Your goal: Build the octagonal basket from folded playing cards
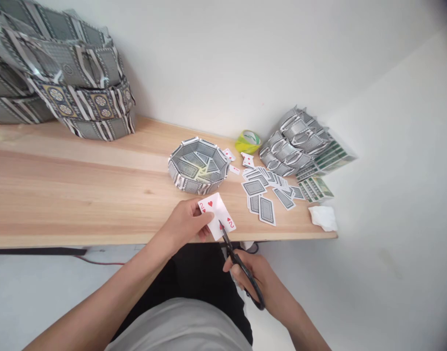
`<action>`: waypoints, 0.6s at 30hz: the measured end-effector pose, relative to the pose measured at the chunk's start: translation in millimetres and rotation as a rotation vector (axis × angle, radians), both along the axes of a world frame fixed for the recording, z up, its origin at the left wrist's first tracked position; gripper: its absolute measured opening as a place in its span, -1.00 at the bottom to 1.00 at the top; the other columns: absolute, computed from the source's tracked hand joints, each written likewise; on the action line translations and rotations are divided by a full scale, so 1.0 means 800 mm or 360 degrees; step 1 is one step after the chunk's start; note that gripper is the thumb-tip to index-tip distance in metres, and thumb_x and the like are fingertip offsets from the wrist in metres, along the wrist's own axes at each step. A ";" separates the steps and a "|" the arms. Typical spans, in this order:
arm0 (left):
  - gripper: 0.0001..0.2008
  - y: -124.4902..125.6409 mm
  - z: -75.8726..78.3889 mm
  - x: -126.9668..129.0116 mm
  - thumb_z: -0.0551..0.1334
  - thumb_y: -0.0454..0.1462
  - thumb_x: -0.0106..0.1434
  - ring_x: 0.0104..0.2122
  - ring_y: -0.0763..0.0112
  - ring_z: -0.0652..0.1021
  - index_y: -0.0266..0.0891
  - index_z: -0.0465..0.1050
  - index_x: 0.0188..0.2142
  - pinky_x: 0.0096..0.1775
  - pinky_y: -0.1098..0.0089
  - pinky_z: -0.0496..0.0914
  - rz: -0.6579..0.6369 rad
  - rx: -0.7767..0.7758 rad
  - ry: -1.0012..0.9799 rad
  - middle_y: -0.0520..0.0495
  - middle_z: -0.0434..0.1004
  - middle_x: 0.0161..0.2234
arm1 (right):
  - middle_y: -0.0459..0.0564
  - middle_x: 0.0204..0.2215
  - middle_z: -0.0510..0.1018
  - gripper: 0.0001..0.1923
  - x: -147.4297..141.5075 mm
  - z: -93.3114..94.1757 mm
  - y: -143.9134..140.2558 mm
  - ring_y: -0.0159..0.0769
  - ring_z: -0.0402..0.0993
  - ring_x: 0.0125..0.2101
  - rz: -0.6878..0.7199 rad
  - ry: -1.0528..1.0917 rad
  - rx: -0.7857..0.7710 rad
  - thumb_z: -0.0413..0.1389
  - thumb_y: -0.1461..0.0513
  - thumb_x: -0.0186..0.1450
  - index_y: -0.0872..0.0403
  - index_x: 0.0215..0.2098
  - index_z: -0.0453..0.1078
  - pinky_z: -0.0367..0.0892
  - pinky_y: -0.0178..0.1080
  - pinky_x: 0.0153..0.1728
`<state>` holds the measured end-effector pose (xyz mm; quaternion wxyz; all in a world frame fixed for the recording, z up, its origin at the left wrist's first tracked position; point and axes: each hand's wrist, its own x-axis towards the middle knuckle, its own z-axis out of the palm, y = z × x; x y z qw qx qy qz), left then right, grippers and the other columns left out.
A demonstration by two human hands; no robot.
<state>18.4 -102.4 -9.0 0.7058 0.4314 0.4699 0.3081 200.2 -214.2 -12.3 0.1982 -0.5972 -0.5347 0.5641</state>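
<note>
**Head view: cutting into a two of hearts**

My left hand [186,222] pinches a two of hearts card [216,216] at lower centre, over the table [62,195] edge. My right hand [256,280] grips black scissors [241,265], their tips just entering the card's lower edge, so the cut looks barely begun. A woven card bowl [197,165] stands finished at centre; loose cards [267,192] lie right of it, uncut. Readable: "2" and hearts.

Both forearms reach forward, left hand [186,222] pinching (fingers curled), right hand [254,278] gripping closed.
</note>
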 end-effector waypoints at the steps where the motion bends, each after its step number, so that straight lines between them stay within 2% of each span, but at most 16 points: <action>1: -0.93 0.000 -0.001 0.000 0.25 -0.35 0.00 -0.62 0.46 0.48 -0.30 0.44 -0.45 -0.59 0.50 0.37 -0.0001 -0.0008 -0.0006 0.04 0.52 -0.59 | -0.19 -0.61 0.20 -0.59 0.000 -0.001 0.000 -0.45 0.06 -0.58 -0.0008 0.0011 0.0004 -0.03 -0.06 0.34 0.11 -0.31 0.35 0.01 -0.34 -0.55; 9: -0.95 0.004 -0.001 -0.002 0.22 -0.37 0.04 -0.62 0.52 0.45 -0.32 0.43 -0.44 -0.59 0.55 0.35 -0.0058 -0.0023 0.0027 0.04 0.52 -0.59 | -0.20 -0.67 0.18 -0.52 0.000 -0.007 0.000 -0.47 0.06 -0.63 -0.0068 -0.0079 0.0078 0.01 -0.13 0.28 0.12 -0.44 0.34 0.02 -0.33 -0.59; 14: -0.94 0.002 -0.001 -0.003 0.20 -0.35 0.09 -0.65 0.53 0.44 -0.34 0.40 -0.47 -0.63 0.56 0.33 -0.0171 0.0021 -0.0046 0.00 0.52 -0.60 | -0.19 -0.63 0.19 -0.62 -0.001 -0.001 0.002 -0.45 0.07 -0.59 0.0023 -0.0026 0.0054 -0.05 -0.02 0.37 0.11 -0.32 0.35 0.02 -0.34 -0.55; 18: -0.91 -0.002 -0.001 -0.004 0.21 -0.32 0.11 -0.69 0.55 0.43 -0.32 0.35 -0.46 -0.65 0.56 0.32 -0.0281 -0.0050 -0.0080 0.00 0.51 -0.63 | -0.21 -0.60 0.18 -0.71 -0.004 0.012 0.007 -0.48 0.01 -0.57 0.0109 -0.0042 0.0050 -0.03 0.05 0.38 0.10 -0.30 0.32 -0.02 -0.35 -0.55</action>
